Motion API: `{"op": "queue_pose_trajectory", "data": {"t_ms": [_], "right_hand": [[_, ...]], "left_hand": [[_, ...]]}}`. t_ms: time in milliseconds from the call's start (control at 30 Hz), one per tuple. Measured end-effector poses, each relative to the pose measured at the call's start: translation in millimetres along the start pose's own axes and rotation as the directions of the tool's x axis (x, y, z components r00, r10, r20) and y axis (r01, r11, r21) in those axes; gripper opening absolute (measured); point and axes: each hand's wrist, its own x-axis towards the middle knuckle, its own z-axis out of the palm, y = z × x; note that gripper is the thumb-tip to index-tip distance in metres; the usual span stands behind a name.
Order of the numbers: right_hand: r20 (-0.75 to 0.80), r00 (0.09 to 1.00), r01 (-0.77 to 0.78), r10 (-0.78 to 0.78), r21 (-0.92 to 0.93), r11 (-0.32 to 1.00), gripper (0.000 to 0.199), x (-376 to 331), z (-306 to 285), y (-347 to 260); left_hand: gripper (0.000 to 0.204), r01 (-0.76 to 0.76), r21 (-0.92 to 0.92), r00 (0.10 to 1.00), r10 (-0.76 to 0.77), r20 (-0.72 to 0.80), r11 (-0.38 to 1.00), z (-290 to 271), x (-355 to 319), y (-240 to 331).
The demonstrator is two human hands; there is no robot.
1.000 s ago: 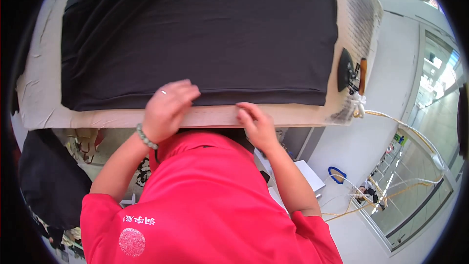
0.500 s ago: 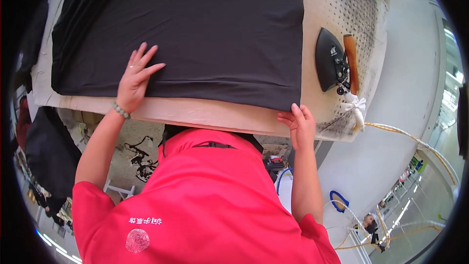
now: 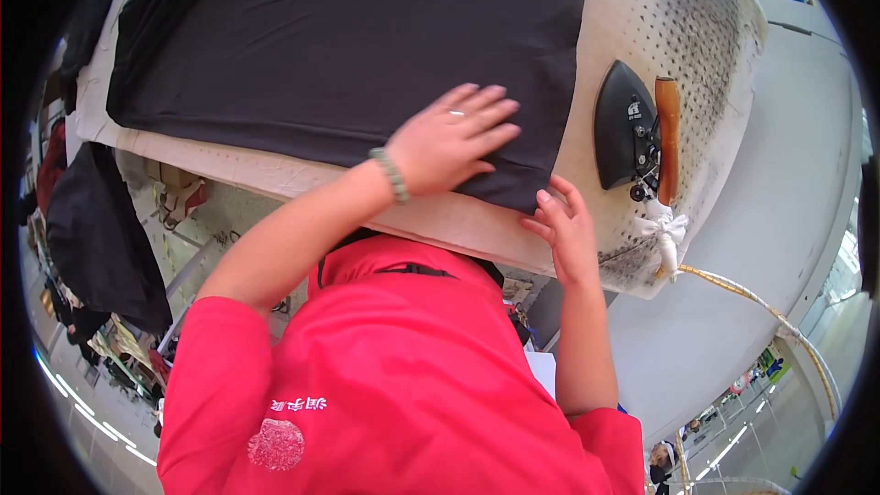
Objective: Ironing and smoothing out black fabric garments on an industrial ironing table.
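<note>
A black cloth (image 3: 367, 46) is spread over the padded, pale-covered board (image 3: 275, 178), its front edge running along the board's near side. My left hand (image 3: 454, 139) lies palm down on the cloth near its right front part, fingers spread; a ring and a green bead bracelet show on it. At the cloth's front right corner is my right hand (image 3: 570, 234), fingers loosely bent and apart. Its fingertips touch the corner, while the thumb lies just below the edge.
To the right of the cloth, an iron (image 3: 627, 128) with a wooden handle rests on the board, a white cloth tied at its rear and a hose (image 3: 733, 286) leading off right. The board is perforated there. A dark garment (image 3: 101, 238) hangs at left.
My left hand has slid right across the cloth, toward the right hand. My right hand stays by the corner. The view has shifted and turned slightly.
</note>
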Motion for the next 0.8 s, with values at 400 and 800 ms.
{"op": "queue_pose_trajectory", "data": {"t_ms": [400,800], "right_hand": [[0.031,0.997,0.064,-0.065,0.025,0.998,0.026,37.3,22.9,-8.2],[0.191,0.528,0.593,-0.828,-0.78,0.199,0.041,5.4,58.9,-11.7]], "left_hand": [[0.043,0.124,-0.138,0.989,-0.134,-0.067,0.983,-34.1,-46.6,-21.5],[0.071,0.049,0.102,0.991,-0.061,0.119,0.994,-3.9,-29.2,7.4]]}}
